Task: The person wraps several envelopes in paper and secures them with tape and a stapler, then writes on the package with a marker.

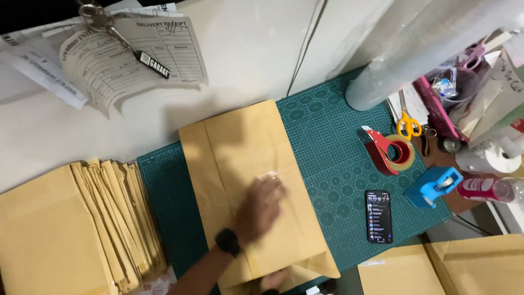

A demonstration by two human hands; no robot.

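A large brown envelope (240,158) lies lengthwise on the green cutting mat (338,158). My left hand (261,208), with a black watch on its wrist, lies flat on the envelope's middle, fingers blurred, near a small shiny patch of clear tape (271,177). My right hand (273,281) shows only partly at the bottom edge, touching the envelope's folded flap (305,270); its grip is hidden.
A stack of brown envelopes (82,229) lies at the left, more (447,267) at the bottom right. On the mat's right are a black phone (379,216), a red tape dispenser (388,150), a blue dispenser (436,186), orange scissors (408,124) and a clear film roll (415,49). Papers with keys (120,49) lie at the top left.
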